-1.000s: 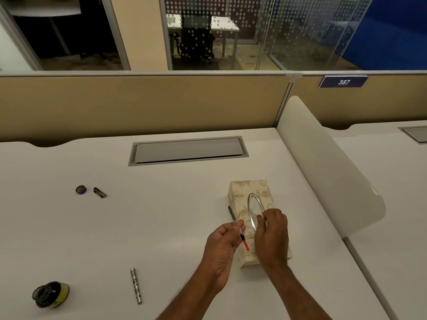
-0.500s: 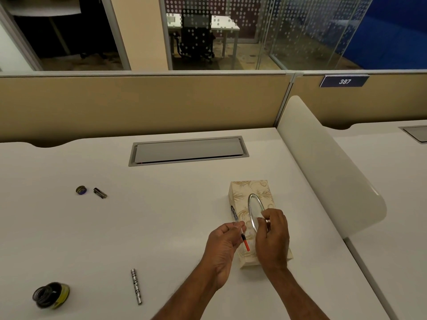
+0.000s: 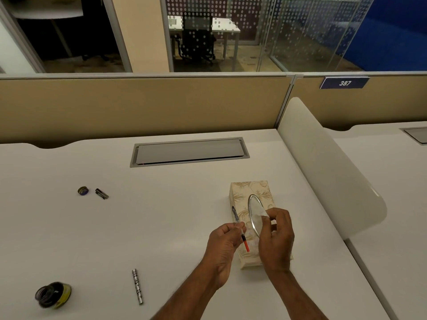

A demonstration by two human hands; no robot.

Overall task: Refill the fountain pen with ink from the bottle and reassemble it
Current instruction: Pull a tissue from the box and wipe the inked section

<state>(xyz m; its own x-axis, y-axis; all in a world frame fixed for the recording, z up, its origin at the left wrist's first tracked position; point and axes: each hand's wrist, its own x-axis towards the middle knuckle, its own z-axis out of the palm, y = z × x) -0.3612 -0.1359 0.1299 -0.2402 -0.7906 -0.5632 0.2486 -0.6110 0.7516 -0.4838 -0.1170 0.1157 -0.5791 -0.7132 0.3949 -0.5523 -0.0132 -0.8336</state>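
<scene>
Tissue [image 3: 263, 213] has risen from its box [image 3: 240, 192], pinched by right fingers [image 3: 278, 213]; left fingers [image 3: 232, 228] pinch the pen [image 3: 236, 215]; barrel [image 3: 138, 286] lies apart.

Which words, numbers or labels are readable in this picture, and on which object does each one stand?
"387": white digits on the blue plate on the partition, upper right.
Silver pen barrel on the desk: dark marks, too blurred to read.
Ink bottle: yellow label, too blurred to read.
Tissue box: ornament only, no words visible.

Left hand [image 3: 221, 243] pinching pen [image 3: 235, 215], right hand [image 3: 276, 241] pinching tissue [image 3: 263, 212]
</scene>
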